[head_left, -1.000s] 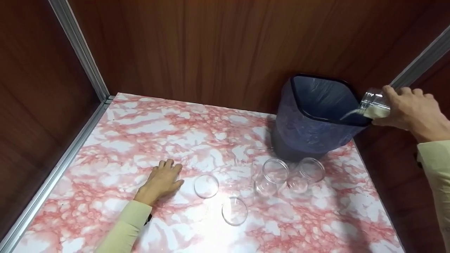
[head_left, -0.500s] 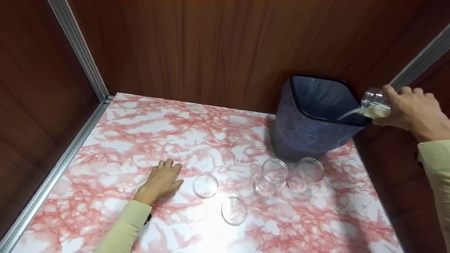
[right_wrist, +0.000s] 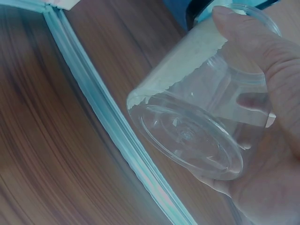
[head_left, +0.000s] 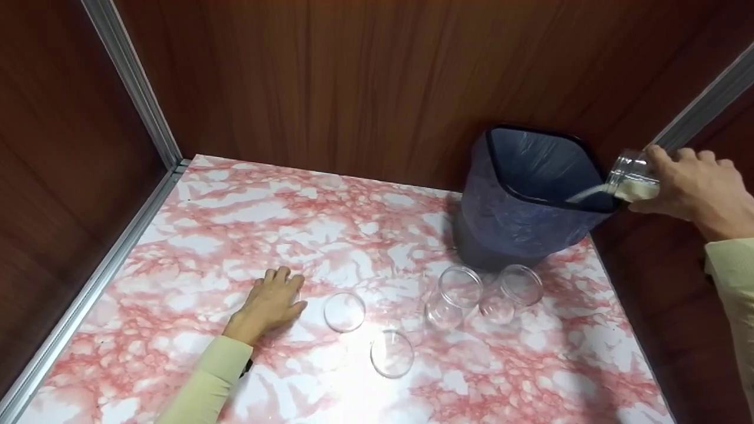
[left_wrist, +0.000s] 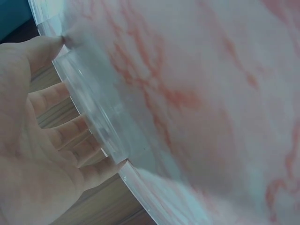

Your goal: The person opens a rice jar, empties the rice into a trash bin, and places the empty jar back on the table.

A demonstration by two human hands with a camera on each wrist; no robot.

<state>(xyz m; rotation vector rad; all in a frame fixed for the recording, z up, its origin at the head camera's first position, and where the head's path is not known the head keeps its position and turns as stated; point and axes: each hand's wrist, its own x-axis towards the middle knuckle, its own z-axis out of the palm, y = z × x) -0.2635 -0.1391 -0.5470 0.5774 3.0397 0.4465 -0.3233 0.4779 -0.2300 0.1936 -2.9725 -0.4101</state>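
My right hand [head_left: 698, 179] grips a clear plastic jar [right_wrist: 187, 122], tipped on its side at the bin's right rim. Pale powder [right_wrist: 183, 61] lies along the jar's lower wall, and a thin stream runs from its mouth into the dark bin [head_left: 518, 224]. On the marbled table, my left hand [head_left: 268, 306] lies palm down over a clear lid [left_wrist: 96, 110], its thumb and fingers around the edge. Most of this lid is hidden in the head view. Two more clear lids, one [head_left: 344, 312] and another [head_left: 392, 353], lie flat beside that hand.
Two clear jars, one [head_left: 462, 285] and another [head_left: 521, 285], stand upright before the bin. A bluish plastic liner [head_left: 542, 150] covers the bin's inside and hangs over its rim. Brown wood panels [head_left: 330, 88] with metal corner strips [head_left: 132, 76] enclose the table [head_left: 247, 235].
My right hand and the tipped jar have shifted slightly right and down, with powder running out throughout. The left hand stays in place.
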